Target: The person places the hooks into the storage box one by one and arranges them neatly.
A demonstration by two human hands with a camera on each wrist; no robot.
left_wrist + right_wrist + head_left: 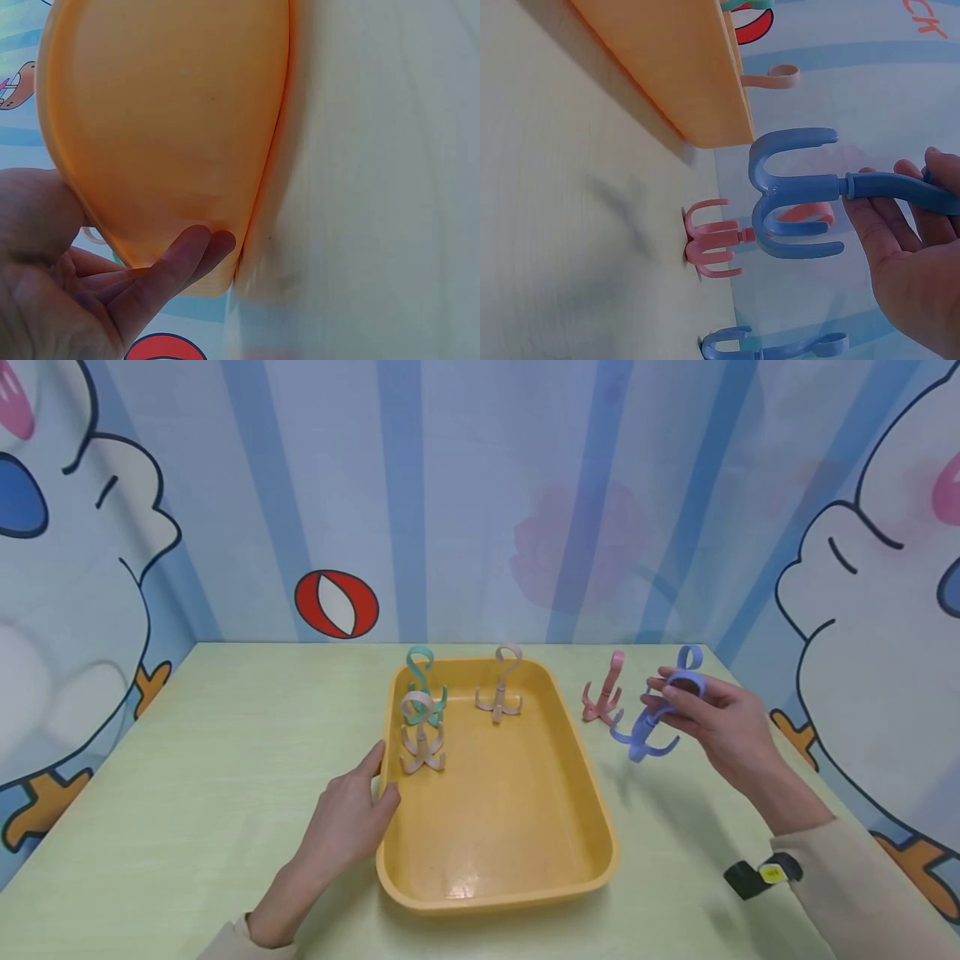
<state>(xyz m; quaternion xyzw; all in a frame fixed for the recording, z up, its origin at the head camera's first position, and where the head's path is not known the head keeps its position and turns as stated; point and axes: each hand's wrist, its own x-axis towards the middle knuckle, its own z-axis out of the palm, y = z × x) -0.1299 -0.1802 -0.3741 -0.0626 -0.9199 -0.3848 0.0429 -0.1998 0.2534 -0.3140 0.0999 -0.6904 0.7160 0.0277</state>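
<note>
Pale table (247,760), light-green top, enclosed by blue-striped walls (465,485); a red-and-white oval (352,604) printed at the back, white cartoon figures at both sides, cut off by the head view's edges. Partly hidden: one blue hook (690,653) on the table, its lower part behind the right hand (716,722) in the head view, whole stand cropped low in the right wrist view; green hook (420,650), lower part behind the front beige hook (422,747). Upper end of the held blue hook (641,735) covered by fingers in the right wrist view. Right hand: pinching that hook by its curved top, prongs above the table, right of the yellow tray (495,906). Left hand (341,827): gripping the tray's left side. Tray contents: green hook, front beige hook, rear beige hook (498,697). Pink hook (615,670): on the table, between tray and held hook. Dark strap (750,877) at the right sleeve.
</note>
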